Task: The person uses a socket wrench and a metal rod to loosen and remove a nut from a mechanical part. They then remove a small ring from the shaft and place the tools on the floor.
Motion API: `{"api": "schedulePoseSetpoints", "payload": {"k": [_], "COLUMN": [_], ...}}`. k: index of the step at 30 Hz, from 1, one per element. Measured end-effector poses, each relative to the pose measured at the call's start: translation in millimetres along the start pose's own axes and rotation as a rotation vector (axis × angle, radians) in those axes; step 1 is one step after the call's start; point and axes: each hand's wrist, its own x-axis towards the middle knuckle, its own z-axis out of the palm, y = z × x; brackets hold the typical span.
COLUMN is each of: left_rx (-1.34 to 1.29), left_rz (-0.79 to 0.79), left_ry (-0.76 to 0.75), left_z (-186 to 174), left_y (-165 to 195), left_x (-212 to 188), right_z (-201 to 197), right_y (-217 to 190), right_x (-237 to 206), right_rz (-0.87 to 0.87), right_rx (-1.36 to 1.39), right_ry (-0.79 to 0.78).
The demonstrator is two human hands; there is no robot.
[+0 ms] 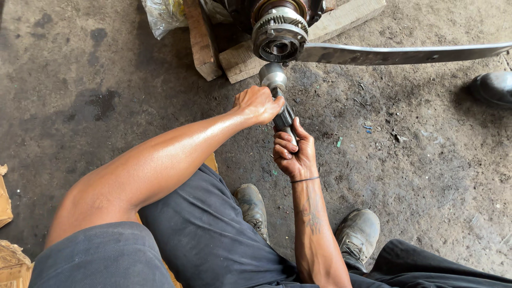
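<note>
Both hands clamp one socket wrench [280, 101] at centre — left hand [260, 104] w/ fingers wrapped round its upper shaft, right hand [292, 153] gripping the handle nearer. Socket end sits just below the geared hub [279, 35] on wooden blocks [242, 61], far side.

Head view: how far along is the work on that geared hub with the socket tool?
Done: the geared hub rests propped on wooden blocks, its open centre exposed. In hand: both hands grip one socket wrench, left hand nearer the socket, right hand on the handle; the socket sits just below the hub, apparently not seated. Left: engaging the hub. A long metal bar lies beside it untouched.
</note>
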Motion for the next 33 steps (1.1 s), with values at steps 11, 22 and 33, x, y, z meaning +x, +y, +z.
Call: {"api": "schedulePoseSetpoints", "payload": {"k": [11, 22, 33], "left_rx": [0.004, 0.019, 0.011], "left_rz": [0.013, 0.007, 0.009], "left_ry": [-0.001, -0.019, -0.019], "left_z": [0.5, 2.7, -0.7], "left_y": [1.3, 2.1, 3.9], "left_x": [0.9, 2.0, -0.9], "right_z": [0.5, 2.3, 3.5], "right_y": [0.3, 2.2, 2.2], "right_x": [-1.8, -3.8, -5.3], "right_rz": [-0.014, -0.038, -0.023], "right_rx": [-0.018, -0.026, -0.012], "right_ry": [-0.012, 0.017, 0.005]}}
